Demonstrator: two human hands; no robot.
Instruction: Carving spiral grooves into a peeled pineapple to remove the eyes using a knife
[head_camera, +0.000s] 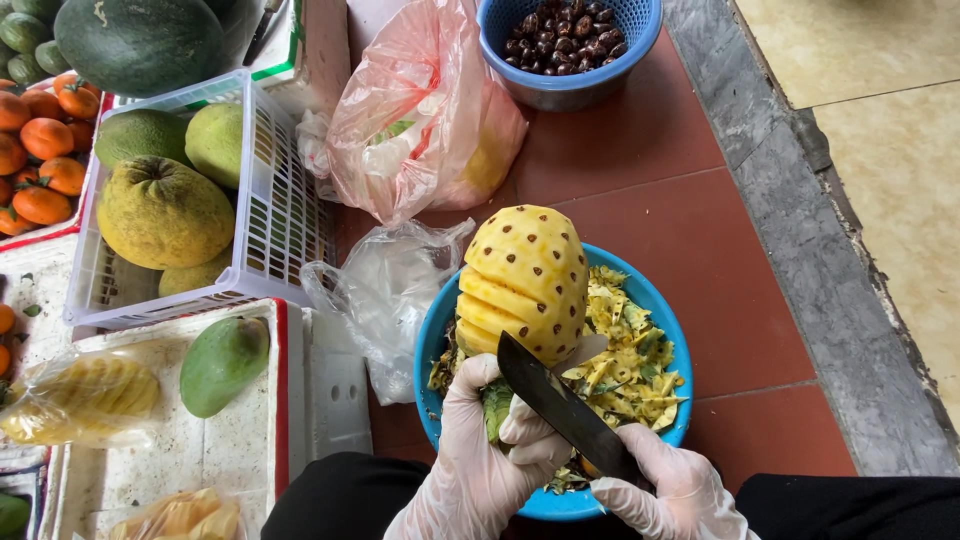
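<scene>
left hand (480, 455): thin clear glove (wrinkled) | right hand (672, 492): same glove | clothing: black

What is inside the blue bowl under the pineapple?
The blue bowl holds a heap of yellow-green pineapple peelings. The peeled pineapple and both gloved hands cover its left and near parts, so anything beneath them is hidden.

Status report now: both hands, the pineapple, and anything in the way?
Left hand grips pineapple at its base. Right hand holds knife, blade against the fruit. Pineapple upright over blue bowl of peelings. Nothing blocking.
</scene>
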